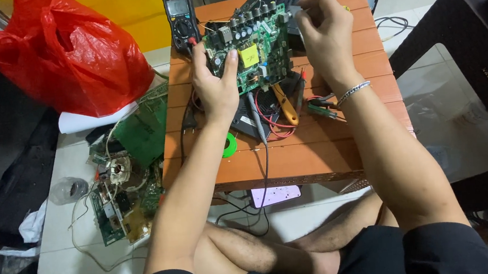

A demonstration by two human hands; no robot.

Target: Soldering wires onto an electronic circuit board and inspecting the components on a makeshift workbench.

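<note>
A: Status on the hands?

B: Left hand has its grip closed on the left edge of the green circuit board, thumb lying over the board face next to a yellow label. Right hand is at the board's right edge, fingers curled against it; can't tell whether that grip is closed on the board or on something small, since the fingertips are hidden.

A: Where's the board?

B: Held tilted between both grips, above the far half of the small orange slatted table.

A: Around it?

B: Black multimeter just beyond the left grip, red lead plugged in. Below the grips, on the table: red wires, a yellow-handled tool, and a green solder spool nearer the person. Silver bracelet on the right wrist.

A: Off the table?

B: Left of the left grip, on the floor: a red plastic bag and a pile of scrap circuit boards.
</note>
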